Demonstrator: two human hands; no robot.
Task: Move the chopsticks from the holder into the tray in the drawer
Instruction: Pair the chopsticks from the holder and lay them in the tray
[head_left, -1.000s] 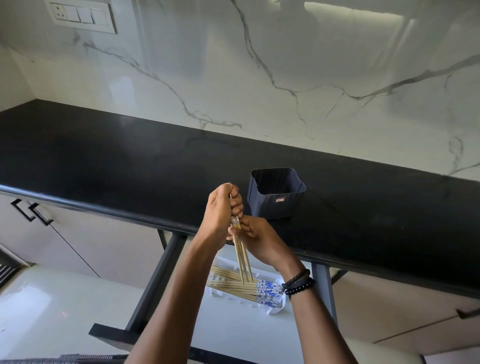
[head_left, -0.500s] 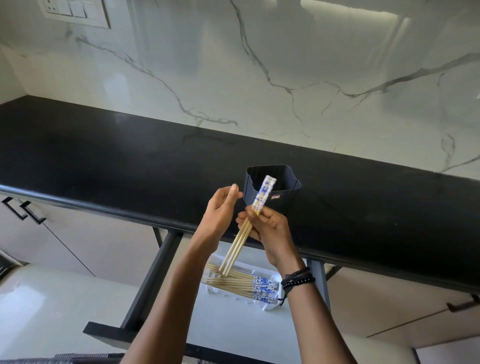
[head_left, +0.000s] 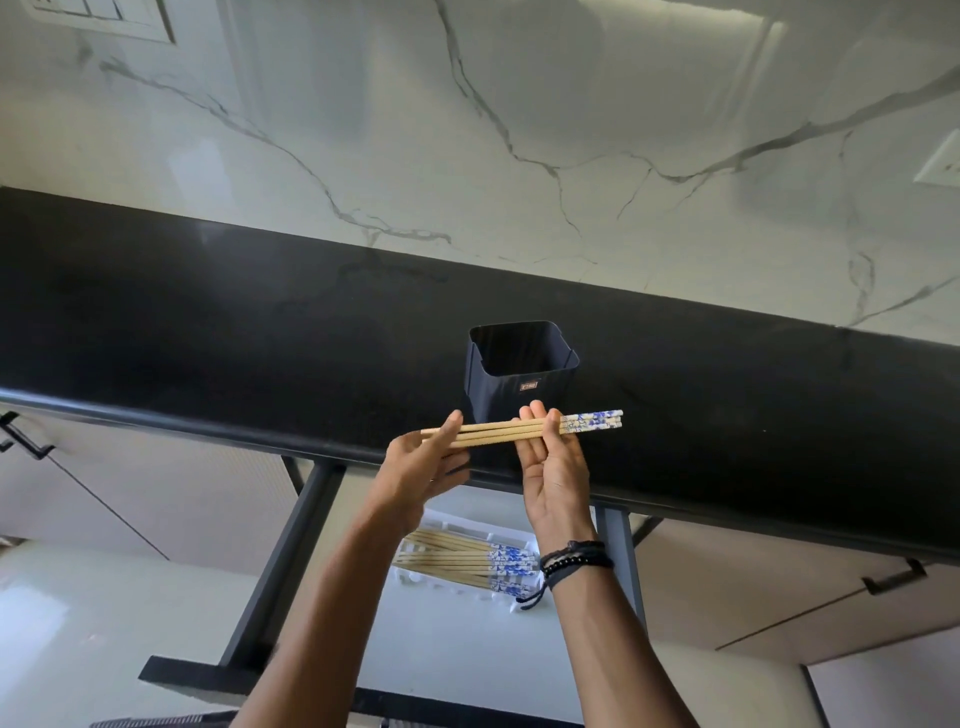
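Seen from a head-worn camera, looking down over a black countertop (head_left: 208, 322) backed by white marble wall.

On the countertop near its front edge, a dark square holder (head_left: 519, 374), upright, nothing visible inside the part of its mouth that shows.

Just in front of the holder, a small bundle of chopsticks (head_left: 498, 431) held level, wooden tips to the left of the holder, blue-and-white patterned ends poking out past its right side. Three sticks apparent, though exact count hard to confirm.

Left hand (head_left: 421, 478) below and left of the holder, fingers cradling the wooden tips. Right hand (head_left: 553, 467) directly below the holder, fingers curled around the bundle's middle, dark bead bracelets (head_left: 574, 561) on the wrist. Both grasping the bundle.

Well below the holder, under the counter edge, an open drawer (head_left: 270, 597) with dark frame and pale floor. Inside, a white tray (head_left: 452, 525) already carrying a row of matching chopsticks (head_left: 467, 558), patterned ends to the right.

Step in hand, by judgement: squaring up what looks like the last bundle before stowing. Next move calls for lowering the bundle, kept level with patterned ends right, down past the counter edge and laying it beside those in the tray without scattering them.
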